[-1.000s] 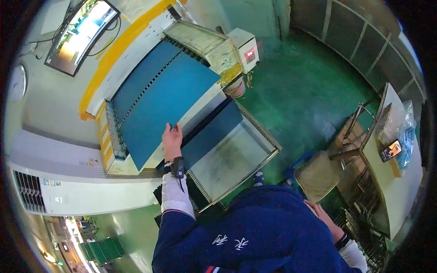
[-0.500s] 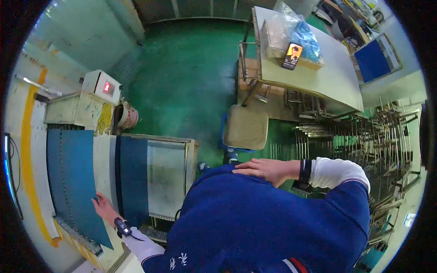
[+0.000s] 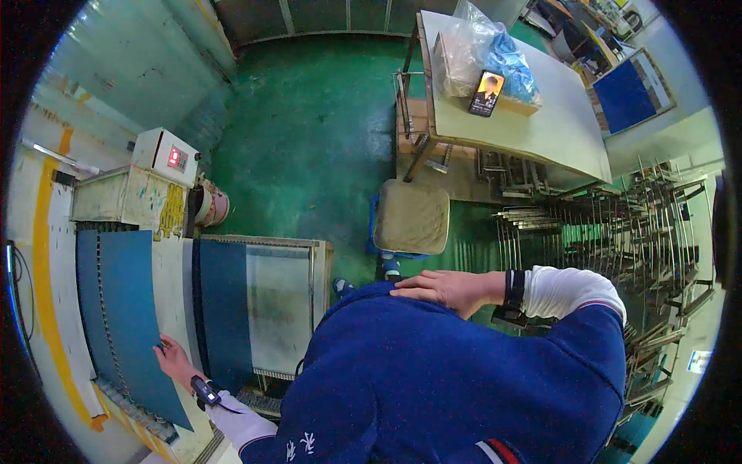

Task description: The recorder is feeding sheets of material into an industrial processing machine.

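My left hand [image 3: 175,362] is at the right edge of a blue sheet [image 3: 127,286], its thumb and fingertips closed on that edge. The thin, flat sheet lies on a machine bed with a toothed chain line running along it, and its near corner hangs past the bed's end. My right hand [image 3: 452,291] rests on my lap over the dark blue clothing, fingers stretched and holding nothing. A second blue panel [image 3: 224,301] lies beside a pale translucent one [image 3: 280,301] on the neighbouring rack, left of my legs.
A control box [image 3: 165,157] with a red display sits at the machine's far end, beside a bucket [image 3: 212,205]. Ahead are a stool [image 3: 412,218] and a table [image 3: 572,131] bearing plastic bags [image 3: 510,66] and a phone [image 3: 487,93]. Metal racks [image 3: 610,240] crowd the right side.
The view has shifted slightly, so the machine and table sit a little further left. My left hand stays at the blue sheet's edge; my right hand stays on my lap.
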A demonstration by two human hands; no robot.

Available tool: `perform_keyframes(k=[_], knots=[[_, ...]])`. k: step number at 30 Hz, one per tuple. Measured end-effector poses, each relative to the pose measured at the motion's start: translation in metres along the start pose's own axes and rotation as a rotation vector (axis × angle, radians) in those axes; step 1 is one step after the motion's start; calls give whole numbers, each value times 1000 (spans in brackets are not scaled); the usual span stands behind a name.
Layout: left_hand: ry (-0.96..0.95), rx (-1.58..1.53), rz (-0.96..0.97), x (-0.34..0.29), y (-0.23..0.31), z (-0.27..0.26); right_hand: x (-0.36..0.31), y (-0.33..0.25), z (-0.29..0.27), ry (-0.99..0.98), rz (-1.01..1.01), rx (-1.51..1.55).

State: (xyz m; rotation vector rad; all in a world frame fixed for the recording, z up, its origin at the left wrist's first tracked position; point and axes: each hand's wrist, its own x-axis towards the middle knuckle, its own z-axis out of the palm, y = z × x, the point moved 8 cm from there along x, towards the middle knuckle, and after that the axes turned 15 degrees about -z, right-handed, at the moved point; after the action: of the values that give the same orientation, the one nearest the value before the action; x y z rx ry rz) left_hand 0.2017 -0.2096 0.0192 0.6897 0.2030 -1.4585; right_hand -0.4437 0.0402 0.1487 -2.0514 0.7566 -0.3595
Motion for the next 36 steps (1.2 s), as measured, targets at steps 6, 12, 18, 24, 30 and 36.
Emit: perform_keyframes(k=[6,12,18,24,30,36], knots=[[-37,-13,-16,0,-4,6,-7,12,11,8,-4,-17],[-32,-9,-10,4,7,-1,-6,17,15,17,-31,-43],[-70,-14,-13,7,10,-4,-7,17,16,16,-18,-40],[-91,13,-22,13,15,-3,-8,13,15,-10,20,-31],[-93,1,-24,9,8,3,-7,9,15,-11,23,-37],[-118,-1,-32,7,9,8,-7,12,21,17,2,-54]])
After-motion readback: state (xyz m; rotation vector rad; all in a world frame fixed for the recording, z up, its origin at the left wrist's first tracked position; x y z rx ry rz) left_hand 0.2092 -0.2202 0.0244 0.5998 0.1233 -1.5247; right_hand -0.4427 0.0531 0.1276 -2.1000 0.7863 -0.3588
